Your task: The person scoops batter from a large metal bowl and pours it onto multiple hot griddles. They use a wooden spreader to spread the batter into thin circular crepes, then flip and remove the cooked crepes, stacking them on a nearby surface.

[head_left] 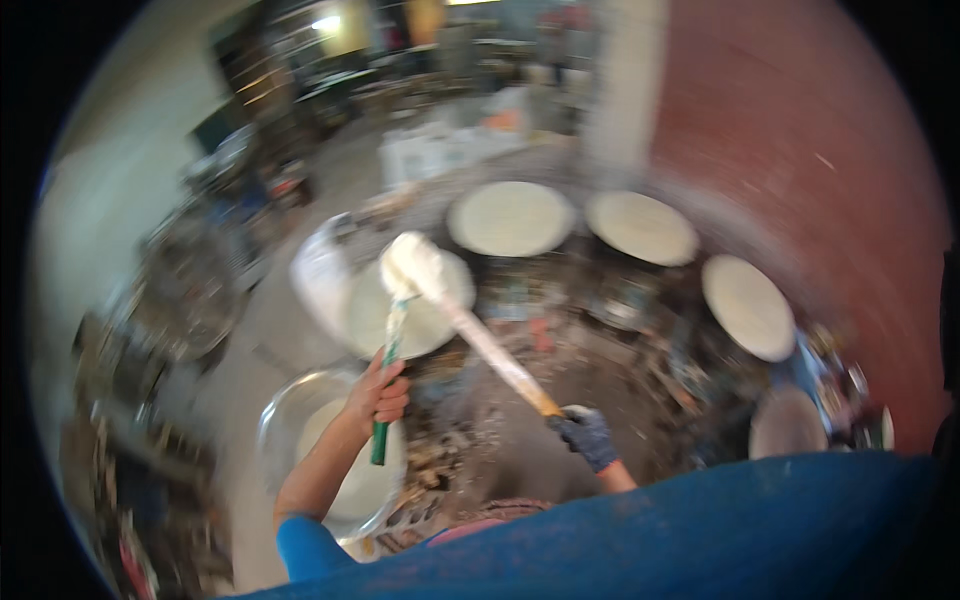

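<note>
My bare left hand (378, 395) is closed round a green-handled tool (380, 447), whose upper part is coated in white. My right hand (583, 435), in a dark glove, grips a long pale pole (495, 355) with a yellowish end. The far ends of both tools meet at a blurred lump of white, creamy stuff (413, 262), held over a round pan (420, 338) of pale liquid. Below my left arm sits a wide metal bowl (270, 420), also holding pale liquid.
Several round pans (510, 215) of pale contents curve along a sooty ledge beside a red wall (800, 120). Large metal vessels (185, 280) line the left side. A white sack (320, 265) stands left of the middle pan; blurred clutter fills the back.
</note>
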The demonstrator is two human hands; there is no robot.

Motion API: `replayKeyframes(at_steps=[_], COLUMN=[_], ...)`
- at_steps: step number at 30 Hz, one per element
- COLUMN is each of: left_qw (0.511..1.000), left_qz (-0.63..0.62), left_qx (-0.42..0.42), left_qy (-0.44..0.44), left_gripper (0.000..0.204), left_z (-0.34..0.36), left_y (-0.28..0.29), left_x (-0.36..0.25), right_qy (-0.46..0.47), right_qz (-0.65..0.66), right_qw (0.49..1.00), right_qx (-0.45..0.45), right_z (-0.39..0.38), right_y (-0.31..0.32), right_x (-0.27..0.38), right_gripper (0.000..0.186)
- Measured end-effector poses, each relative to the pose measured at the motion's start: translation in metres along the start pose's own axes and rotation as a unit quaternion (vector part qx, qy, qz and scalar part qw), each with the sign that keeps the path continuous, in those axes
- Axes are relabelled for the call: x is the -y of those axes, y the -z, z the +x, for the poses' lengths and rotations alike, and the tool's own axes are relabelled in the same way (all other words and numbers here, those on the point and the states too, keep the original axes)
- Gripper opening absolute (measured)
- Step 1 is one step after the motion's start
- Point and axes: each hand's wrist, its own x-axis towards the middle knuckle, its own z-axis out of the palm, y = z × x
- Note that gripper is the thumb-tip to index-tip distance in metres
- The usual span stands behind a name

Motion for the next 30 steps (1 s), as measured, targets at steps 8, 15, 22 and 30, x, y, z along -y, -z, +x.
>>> replayKeyframes(at_steps=[8,15,22,30], left_qw=[0.702,0.614,0.673,0.543], left_qz=[-0.398,-0.155,0.363,0.627], left_qx=[0.205,0.297,0.503,0.470], left_qy=[0.554,0.715,0.403,-0.302], left_gripper=[0.034,0.029,0.043,0.065], left_z=[0.237,0.328,0.362,0.441], left_y=[-0.152,-0.394,-0.562,-0.560], left_x=[0.237,0.419,0.557,0.677], right_qy=[-0.214,-0.459,-0.384,-0.278], right_qz=[-0.203,-0.223,-0.212,-0.099], right_qw=[0.906,0.630,0.512,0.459], right_qx=[-0.305,-0.585,-0.739,-0.838], right_z=[-0.237,-0.404,-0.327,-0.282], right_y=[0.129,0.132,0.200,0.257], right_x=[-0.184,-0.166,-0.165,-0.227], right_gripper=[0.046,0.033,0.035,0.031])
